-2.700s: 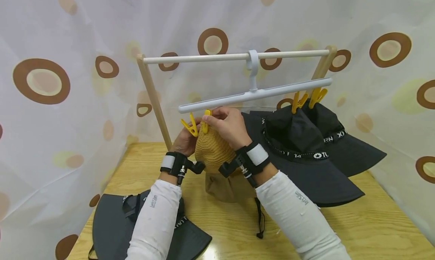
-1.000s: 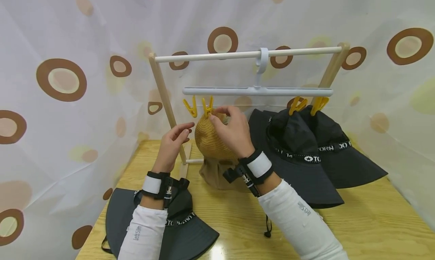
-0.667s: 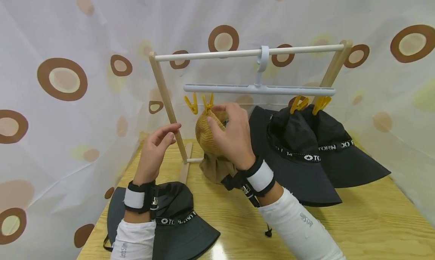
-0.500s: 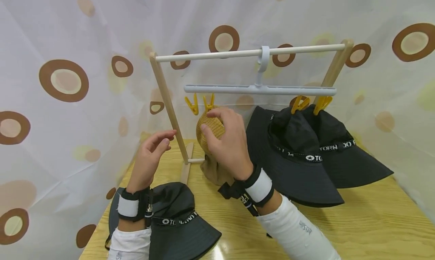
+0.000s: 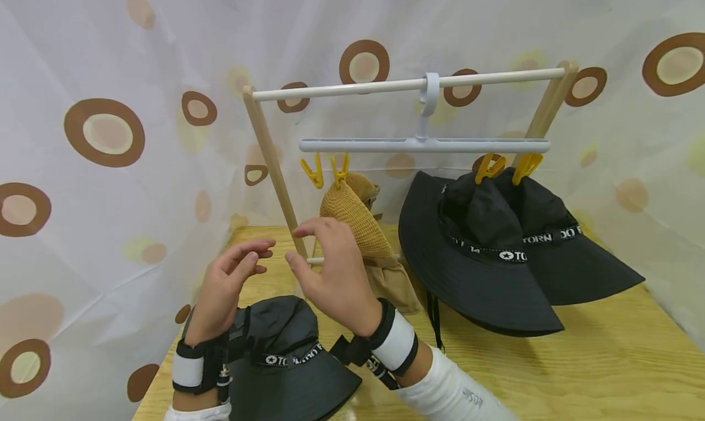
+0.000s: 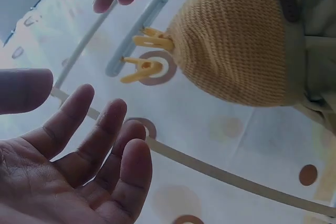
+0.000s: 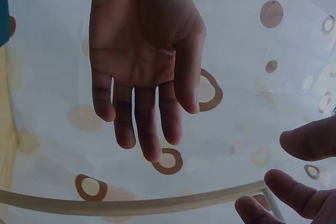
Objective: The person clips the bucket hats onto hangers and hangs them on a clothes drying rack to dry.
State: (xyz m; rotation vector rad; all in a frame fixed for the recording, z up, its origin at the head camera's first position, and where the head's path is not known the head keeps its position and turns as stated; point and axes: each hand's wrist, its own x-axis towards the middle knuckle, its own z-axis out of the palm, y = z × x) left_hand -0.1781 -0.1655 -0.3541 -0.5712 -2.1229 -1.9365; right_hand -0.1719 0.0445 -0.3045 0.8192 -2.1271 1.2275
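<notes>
Both hands are off everything, with fingers apart and nothing between them. My left hand (image 5: pixel 223 283) is raised above the black bucket hat (image 5: pixel 286 323) on the table. To its right, my right hand (image 5: pixel 336 274) is in front of the mustard knitted hat (image 5: pixel 360 216), overlapping its lower left in the head view. That hat, tan at its brim, hangs by its crown from a yellow clip (image 5: pixel 340 169) under the white hanger (image 5: pixel 363 145). Left of it, another yellow clip (image 5: pixel 314 171) holds nothing. In the left wrist view the knitted crown (image 6: pixel 231 45) shows close up.
The hanger hooks over the rack's white bar (image 5: pixel 496 78), between wooden posts (image 5: pixel 270 158). Two black bucket hats (image 5: pixel 490 268) hang by yellow clips (image 5: pixel 490 167) at the right. A dotted curtain (image 5: pixel 154 54) surrounds the wooden table (image 5: pixel 584 360).
Earlier both hands were at the knitted hat and its clip. The left hand withdrew left and down, then the right hand let go and came down left. The tilted hanger now is level.
</notes>
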